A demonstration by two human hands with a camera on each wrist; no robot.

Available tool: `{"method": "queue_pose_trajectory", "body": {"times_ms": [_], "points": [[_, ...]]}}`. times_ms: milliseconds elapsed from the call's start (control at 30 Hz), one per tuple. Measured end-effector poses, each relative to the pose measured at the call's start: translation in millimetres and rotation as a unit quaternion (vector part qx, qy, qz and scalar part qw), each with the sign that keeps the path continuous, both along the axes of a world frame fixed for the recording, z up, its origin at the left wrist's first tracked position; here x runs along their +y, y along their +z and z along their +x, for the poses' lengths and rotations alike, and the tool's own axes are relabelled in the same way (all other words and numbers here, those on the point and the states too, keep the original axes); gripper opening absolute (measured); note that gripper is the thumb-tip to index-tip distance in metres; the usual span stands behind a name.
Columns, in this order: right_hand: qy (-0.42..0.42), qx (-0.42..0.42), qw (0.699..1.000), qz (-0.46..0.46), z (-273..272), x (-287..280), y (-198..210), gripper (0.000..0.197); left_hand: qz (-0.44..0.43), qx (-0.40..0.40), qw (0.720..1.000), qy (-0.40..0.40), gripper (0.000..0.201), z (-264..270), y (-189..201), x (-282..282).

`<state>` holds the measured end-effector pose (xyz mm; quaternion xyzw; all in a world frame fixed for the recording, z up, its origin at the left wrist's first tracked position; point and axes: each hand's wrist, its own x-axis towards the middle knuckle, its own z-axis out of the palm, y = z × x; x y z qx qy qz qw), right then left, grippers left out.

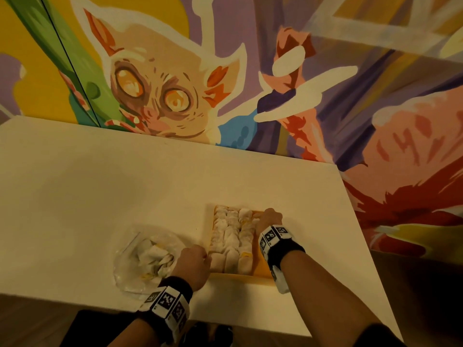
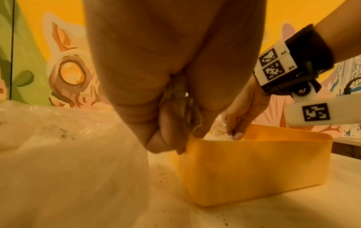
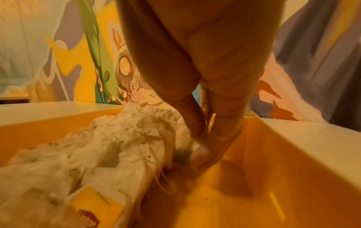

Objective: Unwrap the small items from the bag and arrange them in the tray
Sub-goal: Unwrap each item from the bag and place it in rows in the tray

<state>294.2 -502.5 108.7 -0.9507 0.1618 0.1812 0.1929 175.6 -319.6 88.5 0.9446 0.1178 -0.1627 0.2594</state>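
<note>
A yellow tray point(image 1: 240, 278) stands on the white table, packed with rows of small white tea bags point(image 1: 230, 234). My right hand point(image 1: 268, 219) reaches down into the tray's far right part. In the right wrist view its thumb and fingers point(image 3: 216, 138) pinch the edge of a tea bag point(image 3: 183, 135) beside the row. My left hand point(image 1: 194, 264) sits at the tray's near left corner. In the left wrist view it grips a crumpled wrapper point(image 2: 179, 98) while its fingertips touch the tray point(image 2: 254, 166) rim. The clear bag point(image 1: 140, 259) lies left of the tray.
The bag point(image 2: 58, 154) holds several more wrapped items and loose paper. A yellow tag point(image 3: 97, 205) lies on the tea bags. The tray's right strip point(image 3: 254, 192) shows bare yellow floor. A painted wall stands behind the table, whose near edge is close to my wrists.
</note>
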Motion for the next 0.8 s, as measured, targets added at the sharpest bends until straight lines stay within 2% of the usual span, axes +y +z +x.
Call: {"method": "queue_pose_trajectory", "body": {"times_ms": [167,333,467,533,667,767,800], "points": [[-0.009,0.018,0.999,0.042,1,1,1,0.04,-0.018,0.003,1.0,0.005,0.03,1,-1,3],[-0.044,-0.009,0.998,0.041,-4,6,9,0.034,-0.018,0.002,1.0,-0.01,0.029,2,0,4],[-0.13,-0.046,0.986,0.099,-9,3,15,0.034,-0.012,0.003,1.0,-0.017,0.03,2,3,4],[-0.081,-0.022,0.994,0.063,-13,6,19,0.029,-0.01,0.004,1.0,-0.021,0.03,2,4,5],[-0.082,-0.005,0.99,0.113,-17,6,21,0.014,-0.014,0.008,1.0,-0.018,0.03,2,4,5],[-0.096,-0.003,0.988,0.12,-14,8,20,0.022,-0.013,0.006,1.0,-0.017,0.03,2,6,4],[-0.101,0.007,0.989,0.108,-15,11,23,0.018,-0.013,0.006,1.0,-0.019,0.03,3,6,4]]}}
